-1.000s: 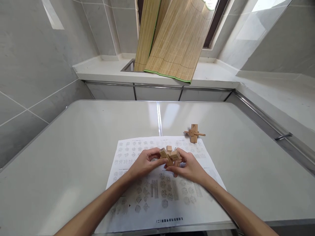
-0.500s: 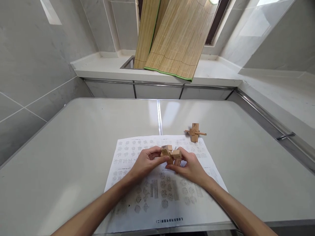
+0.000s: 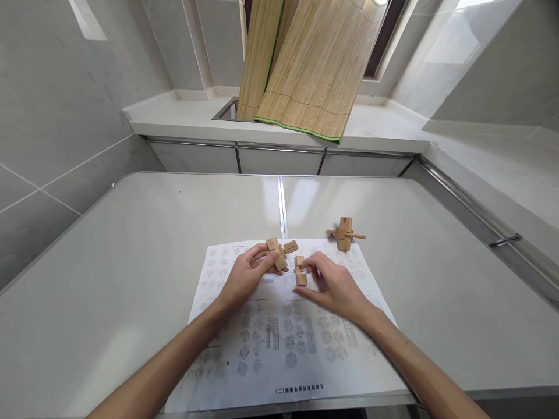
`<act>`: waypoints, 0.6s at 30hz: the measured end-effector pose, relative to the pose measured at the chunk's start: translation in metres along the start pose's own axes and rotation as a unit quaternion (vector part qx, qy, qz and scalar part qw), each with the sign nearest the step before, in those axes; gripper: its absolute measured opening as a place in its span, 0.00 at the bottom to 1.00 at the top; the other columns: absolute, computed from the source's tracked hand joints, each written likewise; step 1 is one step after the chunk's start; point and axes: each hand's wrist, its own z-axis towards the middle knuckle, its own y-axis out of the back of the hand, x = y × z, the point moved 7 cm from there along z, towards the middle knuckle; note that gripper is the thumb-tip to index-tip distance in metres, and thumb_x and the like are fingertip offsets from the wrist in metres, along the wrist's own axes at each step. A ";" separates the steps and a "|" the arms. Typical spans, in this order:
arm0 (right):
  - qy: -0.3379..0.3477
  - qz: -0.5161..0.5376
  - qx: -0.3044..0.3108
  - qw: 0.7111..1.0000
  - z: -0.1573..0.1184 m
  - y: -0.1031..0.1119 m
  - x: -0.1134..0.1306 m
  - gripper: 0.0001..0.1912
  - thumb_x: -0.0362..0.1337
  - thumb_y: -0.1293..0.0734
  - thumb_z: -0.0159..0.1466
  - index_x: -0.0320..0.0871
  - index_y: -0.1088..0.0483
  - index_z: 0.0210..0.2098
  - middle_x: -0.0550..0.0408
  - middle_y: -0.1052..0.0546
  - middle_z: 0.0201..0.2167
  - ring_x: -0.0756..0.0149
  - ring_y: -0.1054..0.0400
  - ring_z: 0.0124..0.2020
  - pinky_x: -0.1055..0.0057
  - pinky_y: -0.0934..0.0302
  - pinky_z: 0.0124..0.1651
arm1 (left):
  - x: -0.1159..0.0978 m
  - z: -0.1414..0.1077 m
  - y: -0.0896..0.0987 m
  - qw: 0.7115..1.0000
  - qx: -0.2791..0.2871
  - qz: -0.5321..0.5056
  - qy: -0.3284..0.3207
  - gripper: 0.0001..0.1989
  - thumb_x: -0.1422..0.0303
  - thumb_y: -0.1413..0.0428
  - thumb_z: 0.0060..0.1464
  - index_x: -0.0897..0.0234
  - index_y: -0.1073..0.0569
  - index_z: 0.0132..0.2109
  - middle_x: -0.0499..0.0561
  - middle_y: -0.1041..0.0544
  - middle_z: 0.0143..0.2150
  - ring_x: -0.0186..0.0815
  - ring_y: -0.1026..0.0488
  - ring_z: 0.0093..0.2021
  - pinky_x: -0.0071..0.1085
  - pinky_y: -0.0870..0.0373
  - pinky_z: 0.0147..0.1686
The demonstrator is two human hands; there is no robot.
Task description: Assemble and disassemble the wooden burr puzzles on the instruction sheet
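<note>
Joined wooden pieces (image 3: pixel 278 254), set crosswise, are gripped between the thumb and fingers of my left hand (image 3: pixel 250 270). Just to their right, a notched wooden block (image 3: pixel 300 272) stands apart from them, its long side pointing away from me. My right hand (image 3: pixel 332 285) is closed round this block, with fingertips at its upper right and the thumb at its near end. Both hands are above a printed sheet (image 3: pixel 244 391) covered in small diagrams. Another assembled wooden cross (image 3: pixel 345 234) lies by the sheet's far right corner, touched by neither hand.
The sheet rests on a light grey table (image 3: pixel 131 262) with a metal seam down its middle. Behind the table is a white counter (image 3: pixel 174 119) with a sink edge (image 3: pixel 225 110) and a hanging bamboo mat (image 3: pixel 318 70). Grey tiled walls stand on both sides.
The wooden pieces that were together between both hands are now in two parts. My left hand has moved left and away from me with the joined pieces, while the notched block is at my right hand.
</note>
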 end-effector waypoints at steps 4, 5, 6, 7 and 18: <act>0.018 -0.047 -0.004 0.999 0.001 -0.001 0.000 0.12 0.43 0.27 0.66 0.48 0.34 0.39 0.57 0.28 0.32 0.64 0.37 0.28 0.67 0.45 0.31 | -0.003 0.000 0.003 1.000 -0.017 0.023 -0.006 0.25 0.49 0.38 0.63 0.63 0.25 0.56 0.54 0.16 0.42 0.41 0.18 0.39 0.42 0.23 0.52; 0.026 -0.054 -0.007 0.998 0.001 -0.001 0.000 0.11 0.42 0.27 0.67 0.48 0.34 0.37 0.57 0.28 0.31 0.64 0.37 0.28 0.67 0.45 0.31 | -0.003 -0.001 0.003 0.999 -0.019 0.026 -0.005 0.25 0.49 0.38 0.62 0.63 0.26 0.56 0.53 0.16 0.42 0.41 0.18 0.38 0.42 0.23 0.52; 0.031 -0.057 -0.011 0.998 0.001 -0.001 0.000 0.10 0.42 0.28 0.68 0.48 0.34 0.37 0.57 0.29 0.30 0.64 0.37 0.28 0.67 0.45 0.31 | -0.004 -0.001 0.004 0.999 -0.022 0.029 -0.004 0.25 0.49 0.38 0.62 0.63 0.26 0.56 0.53 0.16 0.41 0.40 0.18 0.38 0.41 0.24 0.52; 0.029 -0.055 -0.016 0.998 0.001 -0.001 0.000 0.10 0.42 0.29 0.68 0.48 0.34 0.37 0.57 0.29 0.30 0.64 0.37 0.28 0.66 0.45 0.32 | -0.005 -0.001 0.004 0.999 -0.025 0.033 -0.002 0.25 0.49 0.38 0.62 0.63 0.27 0.56 0.52 0.17 0.40 0.40 0.19 0.38 0.41 0.24 0.52; -0.144 0.266 -0.053 0.952 0.000 0.009 -0.022 0.16 0.49 0.28 0.68 0.48 0.33 0.46 0.59 0.27 0.30 0.64 0.30 0.32 0.67 0.36 0.37 | -0.006 -0.003 -0.001 0.995 0.009 0.094 -0.008 0.26 0.48 0.47 0.68 0.62 0.24 0.60 0.49 0.23 0.35 0.39 0.26 0.39 0.35 0.28 0.46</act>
